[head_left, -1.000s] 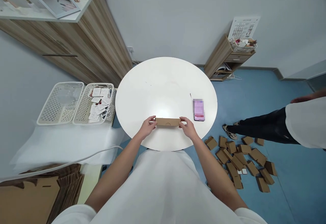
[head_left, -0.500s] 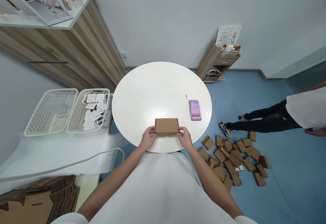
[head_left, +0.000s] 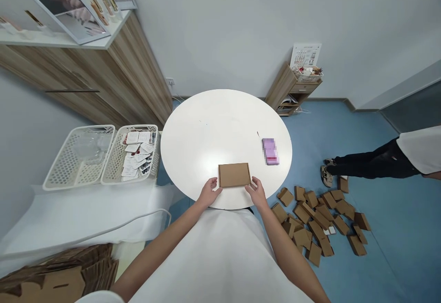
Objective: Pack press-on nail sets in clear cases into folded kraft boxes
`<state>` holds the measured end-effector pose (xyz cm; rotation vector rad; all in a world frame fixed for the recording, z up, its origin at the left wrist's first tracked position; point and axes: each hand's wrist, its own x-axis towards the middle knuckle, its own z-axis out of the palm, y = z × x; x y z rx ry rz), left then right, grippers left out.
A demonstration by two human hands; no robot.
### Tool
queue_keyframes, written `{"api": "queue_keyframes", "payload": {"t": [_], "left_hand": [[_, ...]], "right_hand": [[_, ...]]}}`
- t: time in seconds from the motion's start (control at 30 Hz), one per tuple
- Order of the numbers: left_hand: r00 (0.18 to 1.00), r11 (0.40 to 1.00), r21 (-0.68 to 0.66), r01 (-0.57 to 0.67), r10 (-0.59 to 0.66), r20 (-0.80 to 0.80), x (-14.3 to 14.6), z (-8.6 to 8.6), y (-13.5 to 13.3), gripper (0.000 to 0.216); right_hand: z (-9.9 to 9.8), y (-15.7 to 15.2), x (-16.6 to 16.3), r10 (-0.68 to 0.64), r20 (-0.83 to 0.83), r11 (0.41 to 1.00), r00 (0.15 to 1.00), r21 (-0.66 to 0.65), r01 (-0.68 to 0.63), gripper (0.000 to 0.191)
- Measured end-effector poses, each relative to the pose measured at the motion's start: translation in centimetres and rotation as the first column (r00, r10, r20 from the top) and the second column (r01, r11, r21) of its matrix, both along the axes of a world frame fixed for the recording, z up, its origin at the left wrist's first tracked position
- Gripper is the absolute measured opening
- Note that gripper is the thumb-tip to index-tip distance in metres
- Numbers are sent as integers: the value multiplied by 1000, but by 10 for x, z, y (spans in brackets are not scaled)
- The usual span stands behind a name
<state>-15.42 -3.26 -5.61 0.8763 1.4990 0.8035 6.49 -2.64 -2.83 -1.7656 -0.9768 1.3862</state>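
A small closed brown cardboard box [head_left: 234, 175] lies flat near the front edge of the round white table [head_left: 213, 128]. My left hand [head_left: 208, 192] pinches its near left corner. At the near right corner, my right hand [head_left: 257, 191] grips it the same way. A pink phone [head_left: 270, 151] lies on the table to the right of the box, apart from both hands.
Two white baskets stand left of the table, one [head_left: 80, 156] nearly empty, the other [head_left: 135, 155] holding cards. Several brown boxes [head_left: 320, 222] litter the blue floor at right, where another person [head_left: 386, 160] stands. Flat cardboard [head_left: 55, 275] is stacked at lower left.
The box was held on edge a second ago; it now lies flat on the table. My hands have slid from its ends to its near corners.
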Motion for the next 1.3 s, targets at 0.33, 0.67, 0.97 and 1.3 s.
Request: {"api": "queue_keyframes", "payload": {"t": [0.33,0.67,0.97,1.3], "left_hand": [[991,987,-150,56,-37,126,-1,25,7,61],[993,984,-169,49,-29,117,6,22,9,55],[988,983,-105,152,-154,-10,0,12,16,58],[900,970,-52,239,-242,-363,10,3,12,58]], "right_hand": [[13,8,1,-105,-50,980,993,-175,94,53],[9,10,-4,-55,-27,984,998,-171,49,44],[0,23,2,27,140,991,990,-134,-8,34],[5,21,-3,17,180,982,983,-189,18,32]]}}
